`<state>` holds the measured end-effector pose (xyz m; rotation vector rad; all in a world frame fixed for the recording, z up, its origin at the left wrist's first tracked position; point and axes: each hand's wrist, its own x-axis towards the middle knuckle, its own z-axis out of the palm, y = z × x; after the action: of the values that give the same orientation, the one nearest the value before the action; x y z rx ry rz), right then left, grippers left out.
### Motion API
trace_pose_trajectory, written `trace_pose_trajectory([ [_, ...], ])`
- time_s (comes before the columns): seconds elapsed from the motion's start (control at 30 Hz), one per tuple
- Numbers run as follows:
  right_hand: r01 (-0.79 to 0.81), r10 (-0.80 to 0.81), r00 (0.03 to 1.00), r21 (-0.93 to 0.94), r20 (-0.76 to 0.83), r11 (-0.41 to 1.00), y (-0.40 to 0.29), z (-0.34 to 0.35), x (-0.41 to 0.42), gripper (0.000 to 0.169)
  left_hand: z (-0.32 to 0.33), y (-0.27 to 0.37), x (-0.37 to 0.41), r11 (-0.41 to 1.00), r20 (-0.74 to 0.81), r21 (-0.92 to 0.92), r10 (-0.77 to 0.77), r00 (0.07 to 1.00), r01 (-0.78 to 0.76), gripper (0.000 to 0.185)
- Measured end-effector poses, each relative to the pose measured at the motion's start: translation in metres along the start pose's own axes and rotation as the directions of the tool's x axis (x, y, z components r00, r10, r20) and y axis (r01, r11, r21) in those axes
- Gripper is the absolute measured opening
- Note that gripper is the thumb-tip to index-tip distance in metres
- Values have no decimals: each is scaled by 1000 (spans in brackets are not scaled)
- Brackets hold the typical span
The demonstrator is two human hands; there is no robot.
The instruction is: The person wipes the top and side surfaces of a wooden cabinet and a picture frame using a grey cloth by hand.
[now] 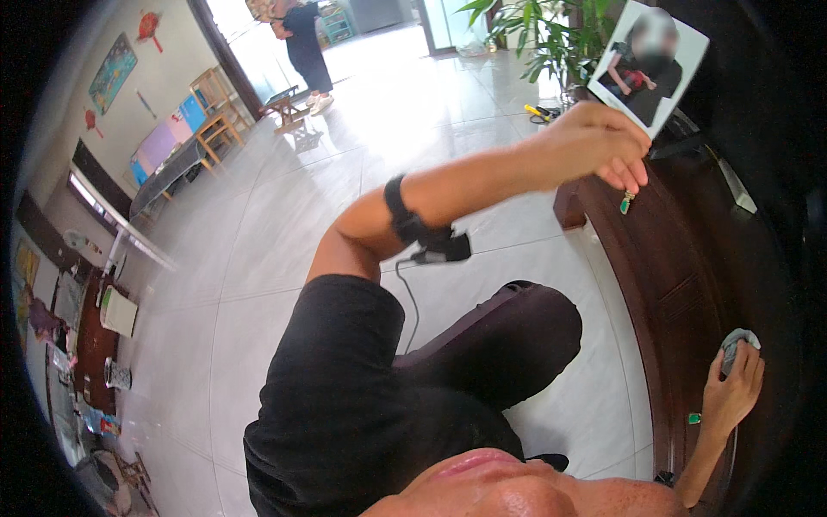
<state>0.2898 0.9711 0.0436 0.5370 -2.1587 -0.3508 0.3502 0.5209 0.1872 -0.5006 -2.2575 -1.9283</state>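
My right hand point(733, 391) holds a crumpled grey cloth point(738, 346) against the dark brown wooden cabinet point(665, 258). Just beside that wrist, a green-inset pull point(694, 419) sits on the cabinet. My left arm reaches out towards the cabinet's far end, with the left hand point(601, 145) bent and its fingers pointing down. A second green-inset pull point(626, 203) hangs right below these fingertips; whether they grip it is unclear. Behind the left hand stands a photo print or panel point(646, 71) showing people, its lower part partly covered by the hand.
A leafy potted plant point(549, 45) and a yellow-handled tool point(539, 113) are beyond my left hand. Another person point(307, 52) stands near the bright doorway by a small wooden stool point(284, 106). A chair point(219, 123) and long table point(168, 171) line the wall.
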Motion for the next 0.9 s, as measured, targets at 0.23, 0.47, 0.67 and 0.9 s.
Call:
trace_pose_trajectory([
  [0.23, 10, -10, 1000, 4, -5, 1000, -2, -3, 5, 33, 42, 57, -59, 774, -19, -197, 610, 792, -601, 20],
  [0.47, -22, 23, 999, -51, 29, 998, -3, 5, 1, 33, 80, 85, -107, 641, 148, -533, 714, 685, -553, 22],
  [0.67, -42, 41, 995, 6, 91, 999, -14, -17, 9, 34, 114, 80, -106, 704, 425, -663, 635, 645, -256, 23],
  [0.9, -78, 73, 995, 72, 74, 994, -25, -31, 20, 28, 147, 64, -87, 693, 642, -714, 592, 487, 97, 26],
])
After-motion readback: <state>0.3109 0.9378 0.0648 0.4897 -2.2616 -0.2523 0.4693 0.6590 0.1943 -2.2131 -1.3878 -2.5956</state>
